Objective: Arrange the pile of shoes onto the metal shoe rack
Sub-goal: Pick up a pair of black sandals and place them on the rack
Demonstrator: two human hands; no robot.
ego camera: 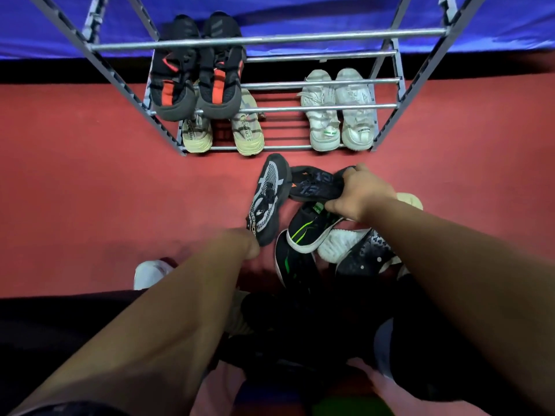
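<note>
Both sets of fingers were curled on heels. Your left hand (244,244) pinched the back of the grey shoe (268,196), though blur hid the fingertips, and your right hand (363,190) gripped the rear of the dark shoe (315,186). Taking each by the heel probably let you carry it toe-forward and slide it straight onto the bars. Both shoes were at the front of the pile (309,232) on the floor (90,190), nearest the rack (270,40), so they were the easy ones to lift. On the rack, a black-and-red pair (195,79) sat on a higher tier. A beige pair (196,136) and a white pair (339,115) sat on the bottom, with a bare stretch between them, likely the next spot.
</note>
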